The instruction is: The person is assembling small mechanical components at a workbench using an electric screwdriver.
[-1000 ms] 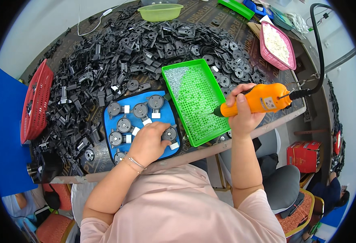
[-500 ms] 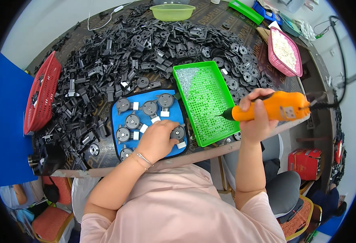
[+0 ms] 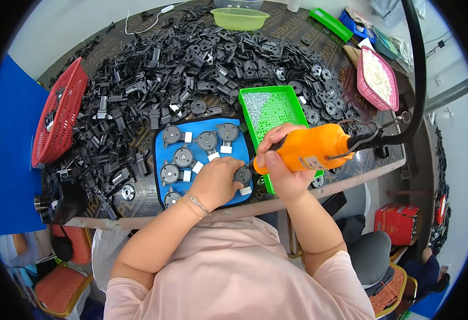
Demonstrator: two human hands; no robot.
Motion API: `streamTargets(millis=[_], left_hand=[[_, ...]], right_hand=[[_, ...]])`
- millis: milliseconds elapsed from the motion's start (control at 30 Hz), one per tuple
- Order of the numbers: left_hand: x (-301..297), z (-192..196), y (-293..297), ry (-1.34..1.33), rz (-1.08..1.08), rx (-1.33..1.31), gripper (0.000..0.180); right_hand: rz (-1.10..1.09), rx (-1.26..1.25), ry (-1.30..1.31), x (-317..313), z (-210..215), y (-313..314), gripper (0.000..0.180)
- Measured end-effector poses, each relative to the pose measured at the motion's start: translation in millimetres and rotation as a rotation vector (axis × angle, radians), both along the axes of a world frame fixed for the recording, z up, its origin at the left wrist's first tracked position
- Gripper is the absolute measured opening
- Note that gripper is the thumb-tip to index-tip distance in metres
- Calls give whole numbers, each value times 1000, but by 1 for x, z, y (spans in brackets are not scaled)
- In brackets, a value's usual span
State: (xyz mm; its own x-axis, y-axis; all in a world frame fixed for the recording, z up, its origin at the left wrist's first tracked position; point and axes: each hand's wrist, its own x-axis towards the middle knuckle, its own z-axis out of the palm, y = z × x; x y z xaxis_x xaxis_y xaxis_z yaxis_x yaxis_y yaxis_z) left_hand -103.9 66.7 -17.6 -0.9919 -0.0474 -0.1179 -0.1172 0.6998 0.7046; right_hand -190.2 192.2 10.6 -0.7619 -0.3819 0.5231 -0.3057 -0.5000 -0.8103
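Orange driver [image 3: 316, 148] firmly wrapped in your right hand [image 3: 288, 178]: its dark nose [image 3: 252, 165], aimed over the green tray [image 3: 280, 108] half a second ago, has swung left to the right edge of the blue mat [image 3: 166, 154]. Your left hand [image 3: 217, 183] keeps its place there, fingers and thumb on the round black part [image 3: 242, 175], whose white tab [image 3: 245, 190] shows on the near side. Your hands stand apart but close; whether the tool's tip touches the part is hard to tell behind the casing. The shift appears to bring driver and part together, with small silvery pieces [image 3: 256, 106] heaped in the tray's far-left corner.
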Motion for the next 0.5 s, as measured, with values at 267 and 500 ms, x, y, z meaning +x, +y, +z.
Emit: streamTargets(millis=[267,500], left_hand=[[0,-8,-2,31,-5,9,40],[-3,-1,-1,-3,-35,-1,39]], right_hand=[[48,33,-10,3,4,-7,24],[127,20,-71,-6,8,-5,27]])
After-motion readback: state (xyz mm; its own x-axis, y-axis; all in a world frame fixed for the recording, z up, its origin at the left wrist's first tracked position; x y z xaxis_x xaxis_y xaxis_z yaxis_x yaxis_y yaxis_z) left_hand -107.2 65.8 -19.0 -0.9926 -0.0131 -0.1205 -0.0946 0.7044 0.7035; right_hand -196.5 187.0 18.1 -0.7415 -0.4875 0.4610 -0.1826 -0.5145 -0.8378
